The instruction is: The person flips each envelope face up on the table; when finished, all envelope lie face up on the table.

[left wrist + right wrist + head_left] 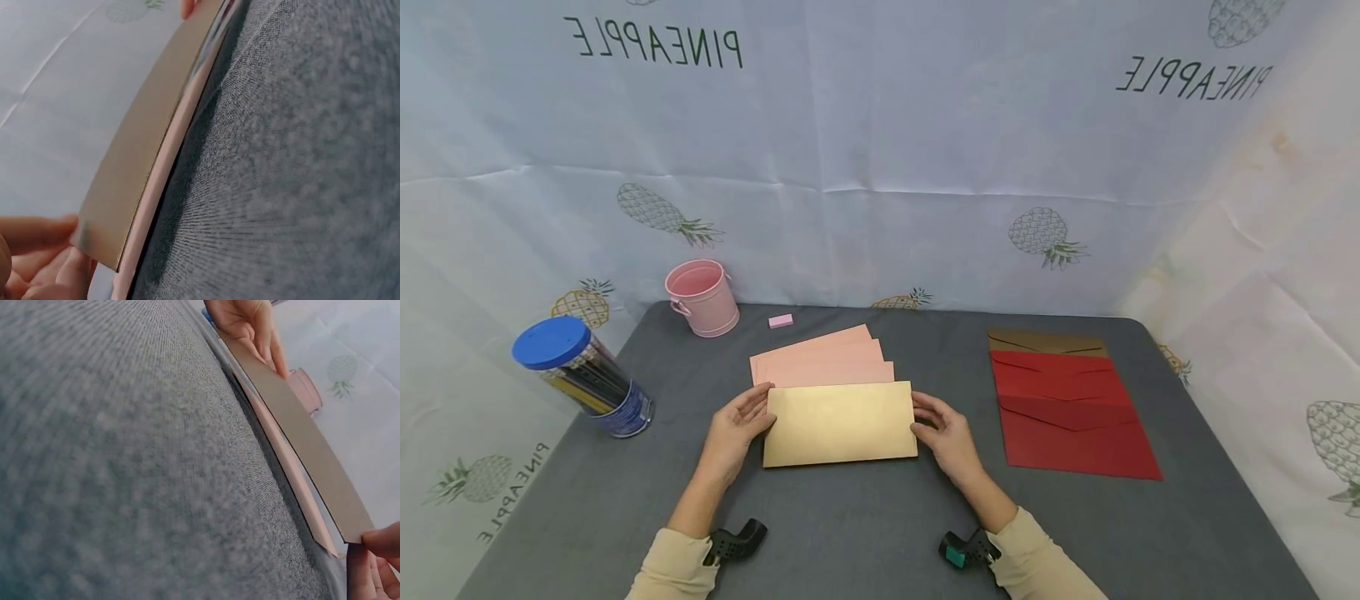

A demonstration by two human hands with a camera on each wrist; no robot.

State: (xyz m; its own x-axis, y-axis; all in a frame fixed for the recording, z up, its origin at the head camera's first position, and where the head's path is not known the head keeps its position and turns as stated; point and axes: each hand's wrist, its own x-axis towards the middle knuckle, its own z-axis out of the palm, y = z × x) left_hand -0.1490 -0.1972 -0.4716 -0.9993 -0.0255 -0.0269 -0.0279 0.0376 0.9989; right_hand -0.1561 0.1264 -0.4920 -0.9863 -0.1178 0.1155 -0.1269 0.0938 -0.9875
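A gold envelope (840,423) lies lengthwise in front of me over the near edge of a fan of pink envelopes (823,358). My left hand (741,425) pinches its left end and my right hand (942,429) pinches its right end. In the left wrist view the gold envelope (144,150) is raised slightly above a pink one (170,164), with my left hand's fingers (44,250) at its corner. In the right wrist view my right fingers (375,562) hold the near corner of the gold envelope (306,444), and the left hand (247,322) is at the far end.
A stack of red envelopes (1071,417) with a brown one (1045,342) at the back lies to the right. A pink bucket (703,297), a small pink eraser (781,320) and a blue-lidded tub of pencils (583,375) stand at the back left of the grey table (865,533).
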